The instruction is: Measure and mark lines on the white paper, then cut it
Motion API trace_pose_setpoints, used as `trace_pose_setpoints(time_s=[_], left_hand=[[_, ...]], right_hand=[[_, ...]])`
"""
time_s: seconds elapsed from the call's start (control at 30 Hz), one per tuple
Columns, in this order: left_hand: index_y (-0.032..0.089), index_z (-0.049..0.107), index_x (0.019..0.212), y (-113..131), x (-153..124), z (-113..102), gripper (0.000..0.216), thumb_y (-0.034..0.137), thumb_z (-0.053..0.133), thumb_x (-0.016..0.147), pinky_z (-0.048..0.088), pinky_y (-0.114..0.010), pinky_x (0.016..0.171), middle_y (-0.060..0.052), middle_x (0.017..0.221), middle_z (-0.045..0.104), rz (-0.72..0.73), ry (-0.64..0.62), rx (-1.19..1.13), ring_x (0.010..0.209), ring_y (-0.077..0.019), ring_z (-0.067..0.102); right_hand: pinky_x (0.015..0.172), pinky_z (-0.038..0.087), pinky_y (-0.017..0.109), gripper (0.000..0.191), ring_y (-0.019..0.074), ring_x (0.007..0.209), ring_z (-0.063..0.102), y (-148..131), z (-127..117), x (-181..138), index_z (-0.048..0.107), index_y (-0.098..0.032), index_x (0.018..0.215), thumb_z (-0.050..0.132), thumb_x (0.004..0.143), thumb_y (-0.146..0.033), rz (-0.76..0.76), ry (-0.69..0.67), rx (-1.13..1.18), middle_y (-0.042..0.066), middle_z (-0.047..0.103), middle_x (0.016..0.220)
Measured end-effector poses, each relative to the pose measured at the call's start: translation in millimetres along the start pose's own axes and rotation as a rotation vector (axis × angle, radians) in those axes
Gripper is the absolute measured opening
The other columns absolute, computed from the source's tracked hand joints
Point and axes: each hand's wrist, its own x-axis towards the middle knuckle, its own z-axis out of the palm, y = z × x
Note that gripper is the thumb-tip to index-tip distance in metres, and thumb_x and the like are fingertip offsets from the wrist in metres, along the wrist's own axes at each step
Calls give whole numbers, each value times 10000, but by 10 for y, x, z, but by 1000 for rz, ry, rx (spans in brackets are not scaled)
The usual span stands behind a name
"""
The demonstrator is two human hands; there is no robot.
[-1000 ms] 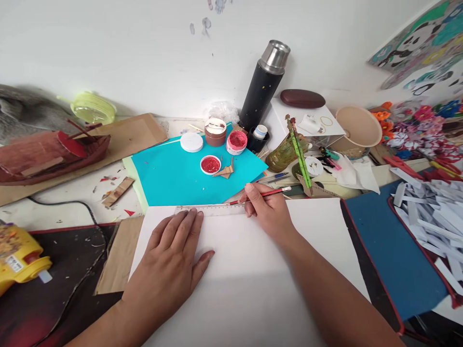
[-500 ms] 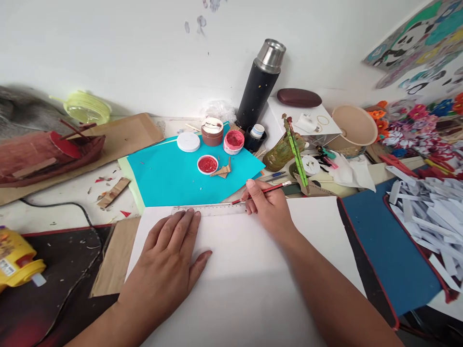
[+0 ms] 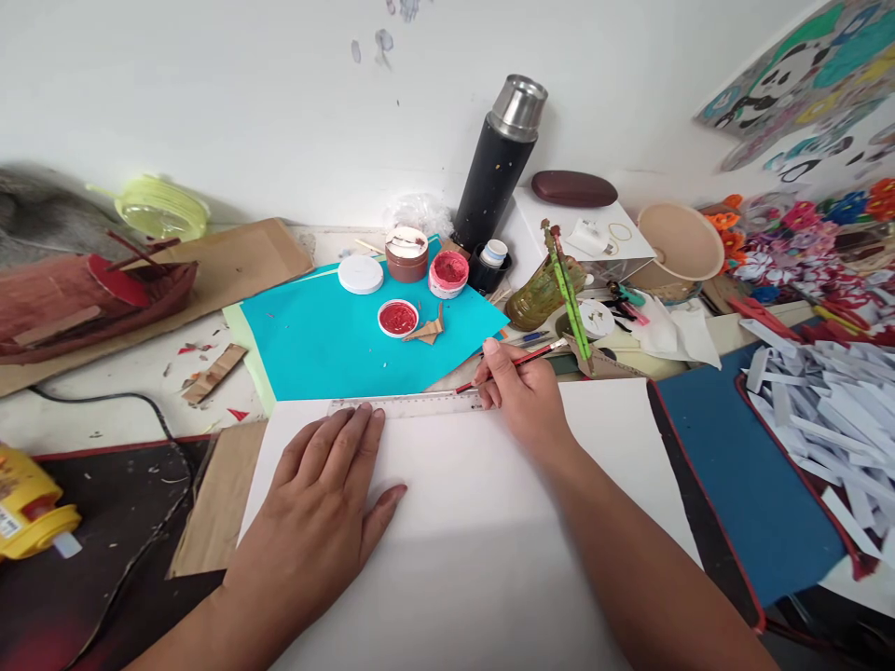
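Note:
A large white sheet of paper (image 3: 447,522) lies in front of me. Along its far edge rests a clear ruler (image 3: 419,405). My left hand (image 3: 322,485) lies flat, thumb apart, its fingertips pressing on the ruler's left part. Near the ruler's right end, my right hand (image 3: 524,391) grips a red and black pencil (image 3: 532,356). The pencil slants down to the left, its tip at the ruler's upper edge. Whether the tip touches the paper I cannot tell.
Beyond the paper, a blue sheet (image 3: 308,345) carries open paint jars (image 3: 406,256) and a red-filled lid (image 3: 398,319). A black thermos (image 3: 496,177) stands behind. At left are a model boat (image 3: 90,298) and yellow bottle (image 3: 34,503); at right, many folded paper strips (image 3: 825,401).
My right hand and the pencil have slid slightly right along the ruler. My left hand stays on the ruler. The whole view has shifted a little.

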Motion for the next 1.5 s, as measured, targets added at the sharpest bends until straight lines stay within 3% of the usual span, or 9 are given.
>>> trace_pose_setpoints(time_s=[0.47, 1.17, 1.5], left_hand=[[-34, 478, 1577, 5, 12, -11, 685, 466, 449, 1109, 418, -574, 1155, -292, 1490, 635, 10, 10, 15, 1357, -441, 594], [9, 501, 1570, 49, 0, -26, 652, 481, 410, 1129, 388, -534, 1216, -245, 1517, 639, -31, -26, 38, 1398, -391, 581], [-4, 468, 1593, 17, -2, -6, 673, 472, 431, 1119, 410, -559, 1180, -266, 1512, 632, -12, -11, 15, 1380, -419, 584]], right_hand=[[488, 395, 299, 655, 146, 442, 516, -71, -55, 38, 617, -231, 638, 626, 982, -789, -19, 84, -55, -43, 479, 443], [464, 398, 298, 673, 148, 423, 520, -89, -48, 36, 630, -223, 620, 676, 926, -820, 8, 93, -48, -46, 448, 433], [471, 405, 289, 685, 137, 430, 526, -82, -48, 37, 626, -222, 627, 663, 919, -840, 14, 108, -56, -47, 471, 464]])
